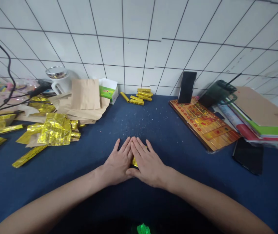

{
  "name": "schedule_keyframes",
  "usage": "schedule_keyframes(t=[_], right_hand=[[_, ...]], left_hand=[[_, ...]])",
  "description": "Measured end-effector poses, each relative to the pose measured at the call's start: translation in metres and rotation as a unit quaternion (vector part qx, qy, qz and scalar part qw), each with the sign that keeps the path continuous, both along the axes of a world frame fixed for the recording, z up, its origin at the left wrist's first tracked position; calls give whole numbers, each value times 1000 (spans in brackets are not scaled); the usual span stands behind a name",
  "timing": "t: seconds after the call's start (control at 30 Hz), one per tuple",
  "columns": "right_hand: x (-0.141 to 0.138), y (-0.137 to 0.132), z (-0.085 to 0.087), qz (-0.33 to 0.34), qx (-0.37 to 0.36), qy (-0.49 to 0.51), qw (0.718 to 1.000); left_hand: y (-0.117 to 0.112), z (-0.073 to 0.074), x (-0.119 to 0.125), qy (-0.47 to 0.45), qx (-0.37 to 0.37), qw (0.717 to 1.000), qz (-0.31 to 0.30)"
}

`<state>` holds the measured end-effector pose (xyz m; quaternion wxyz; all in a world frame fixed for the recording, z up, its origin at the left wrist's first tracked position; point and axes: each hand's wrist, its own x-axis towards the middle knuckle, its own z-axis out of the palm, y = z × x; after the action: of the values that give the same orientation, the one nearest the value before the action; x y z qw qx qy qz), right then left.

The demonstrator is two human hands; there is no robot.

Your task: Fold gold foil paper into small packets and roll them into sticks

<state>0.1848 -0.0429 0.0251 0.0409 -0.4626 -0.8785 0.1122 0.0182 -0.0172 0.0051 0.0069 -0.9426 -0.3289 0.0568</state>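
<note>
My left hand [118, 161] and my right hand [147, 163] lie palms down on the dark blue cloth, their fingertips meeting. A small gold foil piece [134, 162] shows in the gap between them. A sliver of gold also peeks out by my right fingers, so the right hand seems to cover most of it. Farther left lie crumpled gold foil sheets [54, 130] and a long foil strip [28, 156]. A pile of gold foil bars [140, 96] sits at the back.
Brown paper sheets [85, 99] and a white mug [60, 79] stand back left, with a black cable [8, 74] hanging at far left. On the right are a gold-printed red board [203, 125], an upright phone [187, 87], stacked books [263, 113] and a flat phone [247, 156].
</note>
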Motion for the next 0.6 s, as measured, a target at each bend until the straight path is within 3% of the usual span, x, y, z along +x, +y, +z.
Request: schedule_keyframes(t=[0.2,0.33,0.6], right_hand=[[22,-8,-21,40,19,-19,999],[33,-15,-18,41,32,-32,998],[27,-20,-14,32,30,-41,998]], left_hand=[[2,-3,-1,-41,6,999,2],[3,-2,-4,-54,-4,999,-5],[17,6,-9,-45,-33,998,-25]])
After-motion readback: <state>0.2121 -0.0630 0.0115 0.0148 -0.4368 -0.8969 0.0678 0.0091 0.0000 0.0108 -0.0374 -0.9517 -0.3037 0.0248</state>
